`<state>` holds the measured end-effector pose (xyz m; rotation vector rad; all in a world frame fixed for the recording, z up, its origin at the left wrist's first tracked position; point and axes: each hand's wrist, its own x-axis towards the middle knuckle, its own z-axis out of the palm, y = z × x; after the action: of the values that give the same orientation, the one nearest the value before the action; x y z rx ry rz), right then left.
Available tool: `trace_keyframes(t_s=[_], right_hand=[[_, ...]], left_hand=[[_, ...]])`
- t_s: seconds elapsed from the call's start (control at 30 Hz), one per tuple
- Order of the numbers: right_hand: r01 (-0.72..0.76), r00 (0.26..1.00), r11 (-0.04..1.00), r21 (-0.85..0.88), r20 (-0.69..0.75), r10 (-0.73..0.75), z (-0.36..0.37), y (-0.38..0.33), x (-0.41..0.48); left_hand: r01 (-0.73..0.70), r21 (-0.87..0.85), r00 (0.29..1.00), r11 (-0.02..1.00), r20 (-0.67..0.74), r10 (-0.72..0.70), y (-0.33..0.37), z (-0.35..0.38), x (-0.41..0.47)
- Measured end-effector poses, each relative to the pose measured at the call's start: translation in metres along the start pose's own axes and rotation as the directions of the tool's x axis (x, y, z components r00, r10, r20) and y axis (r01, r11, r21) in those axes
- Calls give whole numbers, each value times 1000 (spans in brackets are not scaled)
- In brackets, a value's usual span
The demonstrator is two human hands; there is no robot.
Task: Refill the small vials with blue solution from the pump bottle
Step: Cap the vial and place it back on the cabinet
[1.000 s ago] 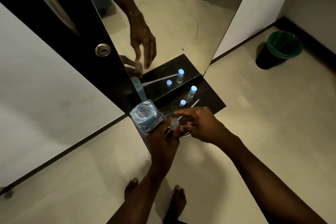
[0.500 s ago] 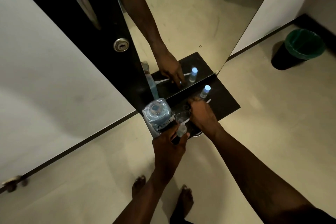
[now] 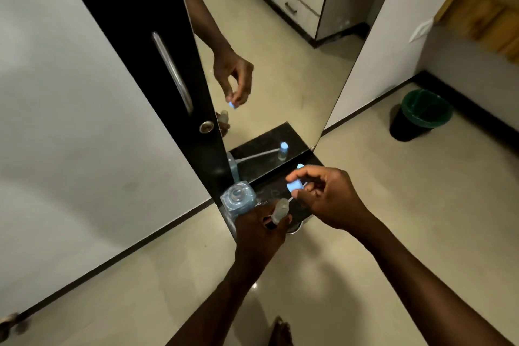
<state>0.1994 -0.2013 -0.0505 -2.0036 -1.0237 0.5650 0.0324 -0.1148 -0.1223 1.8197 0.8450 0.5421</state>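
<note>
Vial and cap held apart over the shelf.
Left hand (image 3: 258, 233) grips uncapped vial (image 3: 280, 210), just right of pump bottle (image 3: 238, 199) on black shelf (image 3: 273, 185); right hand (image 3: 328, 199) pinches blue cap (image 3: 294, 186) just beyond it.

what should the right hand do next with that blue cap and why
Probably lower the blue cap, pinched in the right hand, onto the uncapped vial that the left hand holds just below it, then twist. The vial's mouth is bare; its fill level cannot be told.
</note>
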Motion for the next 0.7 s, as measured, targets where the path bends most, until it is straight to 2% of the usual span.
trace_keyframes(t_s=[0.1, 0.17, 0.3, 0.57, 0.7], right_hand=[[102, 993, 977, -186, 70, -91, -29, -39, -12], [126, 989, 966, -225, 104, -104, -47, -62, -20], [186, 972, 929, -321, 195, -127, -78, -95, -37], [234, 967, 846, -478, 206, -151, -114, -150, -59], [279, 960, 774, -569, 186, -209, -123, -167, -64]], left_hand=[[-119, 68, 993, 991, 3, 119, 28, -9, 1], [-185, 89, 983, 979, -2, 186, 51, -14, 0], [-174, -4, 984, 985, 43, 174, 91, -19, -9], [-291, 54, 954, 955, 94, 286, 149, -38, -17], [-354, 17, 932, 935, 94, 351, 164, -45, -18]])
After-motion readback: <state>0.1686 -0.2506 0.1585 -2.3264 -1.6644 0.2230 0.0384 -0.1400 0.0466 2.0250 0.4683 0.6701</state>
